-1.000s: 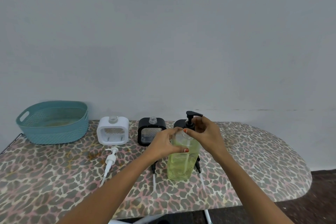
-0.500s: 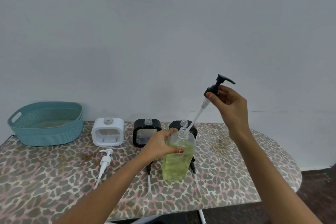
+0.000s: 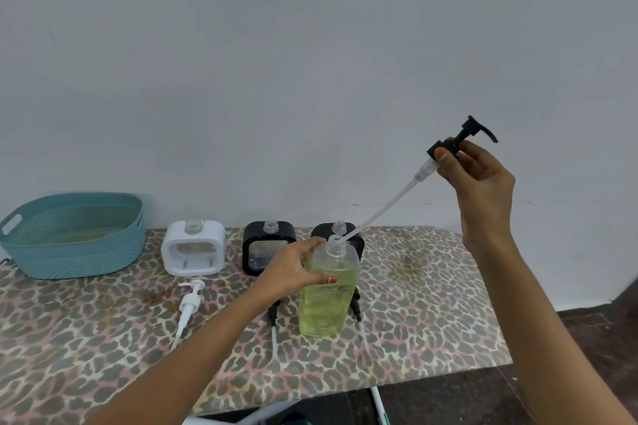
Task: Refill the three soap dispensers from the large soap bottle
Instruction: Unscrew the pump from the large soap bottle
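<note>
Just behind the large soap bottle (image 3: 326, 307), three open-necked dispensers stand in a row: a white dispenser (image 3: 193, 248) farthest to its left, a black dispenser (image 3: 267, 247) nearer, and a second black dispenser (image 3: 357, 241) partly hidden directly behind it. The bottle stands upright on the tabletop (image 3: 431, 304), mostly full of yellow-green soap. The left hand (image 3: 293, 269) grips its shoulder, thumb across the near face and fingers curled round the far side, the forearm reaching in from the lower left. The right hand (image 3: 483, 190) is raised up and to the right of the bottle with the forearm near vertical. Its thumb and fingertips pinch the collar of a black pump (image 3: 452, 143). The pump's pale tube (image 3: 379, 210) slants down to the bottle's open mouth.
</note>
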### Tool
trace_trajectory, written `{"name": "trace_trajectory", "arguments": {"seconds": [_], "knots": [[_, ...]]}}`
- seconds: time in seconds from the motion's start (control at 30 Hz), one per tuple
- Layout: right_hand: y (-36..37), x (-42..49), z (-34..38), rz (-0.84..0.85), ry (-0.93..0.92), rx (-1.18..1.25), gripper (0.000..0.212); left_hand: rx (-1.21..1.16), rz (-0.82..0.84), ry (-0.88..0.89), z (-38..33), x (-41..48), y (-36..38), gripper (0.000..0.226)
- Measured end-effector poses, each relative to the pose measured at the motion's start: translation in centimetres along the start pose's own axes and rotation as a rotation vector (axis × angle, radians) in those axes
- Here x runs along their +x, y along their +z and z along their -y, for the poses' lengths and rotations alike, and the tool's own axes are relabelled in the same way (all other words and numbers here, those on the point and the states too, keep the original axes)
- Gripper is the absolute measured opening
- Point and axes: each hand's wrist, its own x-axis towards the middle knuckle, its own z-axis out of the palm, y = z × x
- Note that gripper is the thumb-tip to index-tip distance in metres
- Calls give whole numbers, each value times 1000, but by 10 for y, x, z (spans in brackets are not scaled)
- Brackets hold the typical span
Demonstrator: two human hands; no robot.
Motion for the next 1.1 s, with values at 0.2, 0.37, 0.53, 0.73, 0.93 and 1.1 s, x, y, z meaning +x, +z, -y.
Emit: {"name": "trace_trajectory", "arguments": {"seconds": [0.2,0.37,0.53,0.73,0.93,1.1], "knots": [[-7,0,-4,-32,14,30,26,35,-2,11,-1,-1,0,76],[-14,1,-8,-60,9,65,13,49,-12,-21,1,1,-1,80],[-41,8,-16,-160,46,137,9,34,-16,-24,0,1,-3,80],[-96,16,-72,-341,221,16,34,44,-31,-35,-2,-2,-1,79],[-153,1,-165,-476,523,-165,44,64,-29,-36,-8,-6,1,79],[-178,-17,-216,-472,742,-132,36,19,-29,-30,-11,-7,4,75]]}}
